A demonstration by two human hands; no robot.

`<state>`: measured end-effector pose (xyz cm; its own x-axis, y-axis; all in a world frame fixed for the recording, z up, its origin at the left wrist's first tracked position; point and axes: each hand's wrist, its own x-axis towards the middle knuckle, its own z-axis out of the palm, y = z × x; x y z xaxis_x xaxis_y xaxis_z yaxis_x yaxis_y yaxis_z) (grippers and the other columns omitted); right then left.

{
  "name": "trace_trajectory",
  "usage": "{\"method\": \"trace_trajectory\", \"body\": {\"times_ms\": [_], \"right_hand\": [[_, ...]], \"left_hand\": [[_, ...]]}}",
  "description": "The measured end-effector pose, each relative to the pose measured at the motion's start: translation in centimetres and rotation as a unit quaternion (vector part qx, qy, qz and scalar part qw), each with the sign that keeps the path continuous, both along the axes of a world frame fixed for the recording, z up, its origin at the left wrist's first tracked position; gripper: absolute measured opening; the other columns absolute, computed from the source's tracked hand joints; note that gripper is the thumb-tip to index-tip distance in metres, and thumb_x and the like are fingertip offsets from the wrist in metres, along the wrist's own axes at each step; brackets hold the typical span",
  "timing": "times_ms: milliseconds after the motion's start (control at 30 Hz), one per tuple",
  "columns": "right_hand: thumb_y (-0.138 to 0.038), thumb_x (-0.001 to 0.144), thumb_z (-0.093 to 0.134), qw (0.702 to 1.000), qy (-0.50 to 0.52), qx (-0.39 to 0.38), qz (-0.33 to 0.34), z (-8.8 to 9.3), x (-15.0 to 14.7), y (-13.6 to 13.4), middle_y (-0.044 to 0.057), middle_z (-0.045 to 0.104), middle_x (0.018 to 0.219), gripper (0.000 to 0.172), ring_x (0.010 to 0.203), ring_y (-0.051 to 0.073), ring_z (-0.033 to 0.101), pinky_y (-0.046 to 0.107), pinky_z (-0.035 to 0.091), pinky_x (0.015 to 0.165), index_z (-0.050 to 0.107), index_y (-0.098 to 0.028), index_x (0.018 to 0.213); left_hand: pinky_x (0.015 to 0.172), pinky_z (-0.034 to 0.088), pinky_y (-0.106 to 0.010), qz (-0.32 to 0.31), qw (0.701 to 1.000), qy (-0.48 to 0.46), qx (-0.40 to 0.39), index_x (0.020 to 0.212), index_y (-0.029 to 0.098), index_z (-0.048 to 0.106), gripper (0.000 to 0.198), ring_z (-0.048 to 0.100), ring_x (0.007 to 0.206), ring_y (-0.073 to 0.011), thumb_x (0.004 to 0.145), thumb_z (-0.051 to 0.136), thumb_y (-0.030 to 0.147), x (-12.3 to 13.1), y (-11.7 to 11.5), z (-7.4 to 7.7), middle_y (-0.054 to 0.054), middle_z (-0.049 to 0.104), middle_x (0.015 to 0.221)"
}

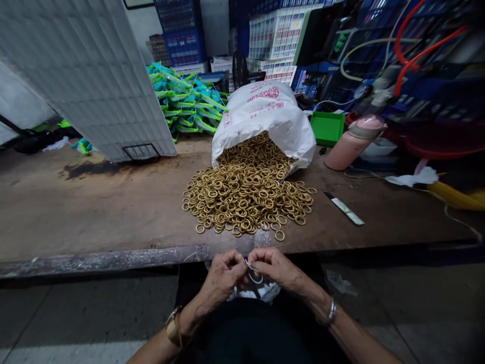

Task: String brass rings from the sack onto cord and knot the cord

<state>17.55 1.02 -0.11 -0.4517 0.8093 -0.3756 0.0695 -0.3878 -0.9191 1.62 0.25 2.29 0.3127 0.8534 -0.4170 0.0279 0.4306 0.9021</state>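
My left hand [226, 273] and my right hand [273, 265] meet just off the table's front edge, both with fingers pinched. Between them they hold a thin white loop [255, 279], which looks like a ring or a piece of cord; its exact kind is too small to tell. Below it, over my lap, lies white plastic [268, 291]. Straight ahead, a heap of gold-coloured rings [246, 197] spreads on the wooden table [125, 212]. The rings spill from the mouth of a white sack [261, 108] with red print, lying on its side.
Right of the heap lies a cutter knife [345, 209]. Behind it stand a pink bottle [354, 144] and a green tray [327, 128]. A grey ribbed panel [94, 76] rises at the left, beside a pile of green and turquoise pieces [187, 101]. Stacked crates [278, 33] fill the back.
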Motion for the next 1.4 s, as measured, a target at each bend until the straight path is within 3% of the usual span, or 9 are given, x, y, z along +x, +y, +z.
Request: {"method": "trace_trajectory", "body": {"times_ms": [333, 600, 833, 967, 1067, 1167, 1300, 1400], "right_hand": [[-0.03, 0.068, 0.062, 0.99, 0.103, -0.1, -0.015, 0.0, 0.0, -0.1, -0.005, 0.052, 0.055, 0.017, 0.043, 0.004, 0.041, 0.016, 0.033, 0.044, 0.06, -0.013, 0.071], [-0.03, 0.069, 0.063, 0.992, 0.094, -0.082, -0.012, -0.1, 0.0, -0.1, -0.005, 0.052, 0.057, 0.017, 0.046, 0.004, 0.043, 0.016, 0.036, 0.047, 0.061, -0.014, 0.075], [-0.032, 0.071, 0.061, 0.996, 0.062, -0.057, -0.025, -0.3, -0.1, -0.3, -0.006, 0.052, 0.056, 0.017, 0.047, 0.005, 0.044, 0.017, 0.036, 0.047, 0.06, -0.015, 0.072], [-0.032, 0.071, 0.061, 0.999, 0.037, -0.032, -0.024, 0.0, -0.2, -0.3, -0.006, 0.052, 0.056, 0.017, 0.047, 0.005, 0.043, 0.017, 0.035, 0.047, 0.059, -0.015, 0.071], [-0.031, 0.073, 0.057, 1.0, 0.005, 0.006, -0.025, 0.2, -0.4, -0.4, -0.005, 0.052, 0.057, 0.016, 0.049, 0.006, 0.044, 0.018, 0.036, 0.049, 0.058, -0.015, 0.07], [-0.026, 0.075, 0.052, 0.992, -0.07, 0.092, -0.047, 0.2, -0.6, -0.5, -0.004, 0.052, 0.059, 0.012, 0.053, 0.009, 0.047, 0.019, 0.036, 0.051, 0.057, -0.016, 0.072], [-0.021, 0.075, 0.049, 0.938, -0.19, 0.252, -0.142, 0.5, -0.7, -0.8, 0.0, 0.055, 0.069, 0.008, 0.062, 0.011, 0.051, 0.023, 0.041, 0.058, 0.055, -0.018, 0.077], [-0.022, 0.077, 0.049, 0.905, -0.228, 0.315, -0.175, 0.9, -0.9, -1.3, 0.0, 0.056, 0.067, 0.006, 0.061, 0.012, 0.052, 0.023, 0.041, 0.059, 0.054, -0.019, 0.075]], "left_hand": [[0.04, 0.036, -0.018, 0.027, 1.0, -0.002, 0.003, 0.057, 0.017, 0.044, 0.027, 0.04, 0.037, -0.0062, 0.066, 0.06, 0.037, 0.0, -0.1, -0.5, 0.006, 0.046, 0.043], [0.037, 0.033, -0.017, 0.051, 0.998, 0.009, 0.02, 0.057, 0.017, 0.043, 0.03, 0.037, 0.036, -0.005, 0.067, 0.06, 0.04, -0.3, 0.0, -1.5, 0.007, 0.043, 0.042], [0.037, 0.033, -0.017, 0.039, 0.998, -0.037, -0.015, 0.08, 0.017, 0.05, 0.033, 0.038, 0.036, -0.0053, 0.065, 0.064, 0.043, -0.3, -0.1, -1.6, 0.008, 0.047, 0.048], [0.038, 0.028, -0.017, 0.023, 1.0, -0.004, 0.001, 0.069, 0.015, 0.051, 0.031, 0.035, 0.038, -0.0048, 0.066, 0.063, 0.043, -0.5, 0.0, -1.1, 0.007, 0.044, 0.048], [0.04, 0.025, -0.018, 0.018, 1.0, 0.005, 0.011, 0.064, 0.016, 0.048, 0.031, 0.033, 0.04, -0.0052, 0.065, 0.062, 0.044, -0.6, -0.1, -0.9, 0.007, 0.042, 0.047], [0.043, 0.025, -0.018, 0.032, 0.999, 0.015, 0.023, 0.064, 0.016, 0.048, 0.026, 0.032, 0.043, -0.0056, 0.067, 0.06, 0.038, -0.5, -0.2, -0.7, 0.007, 0.041, 0.05], [0.047, 0.028, -0.02, 0.068, 0.994, 0.047, 0.077, 0.06, 0.016, 0.048, 0.019, 0.033, 0.048, -0.0073, 0.068, 0.057, 0.031, -0.4, -0.3, -0.7, 0.006, 0.039, 0.052], [0.05, 0.03, -0.021, 0.071, 0.987, 0.08, 0.124, 0.06, 0.016, 0.047, 0.017, 0.036, 0.052, -0.009, 0.07, 0.053, 0.028, -0.4, -0.4, -1.0, 0.004, 0.041, 0.055]]}}
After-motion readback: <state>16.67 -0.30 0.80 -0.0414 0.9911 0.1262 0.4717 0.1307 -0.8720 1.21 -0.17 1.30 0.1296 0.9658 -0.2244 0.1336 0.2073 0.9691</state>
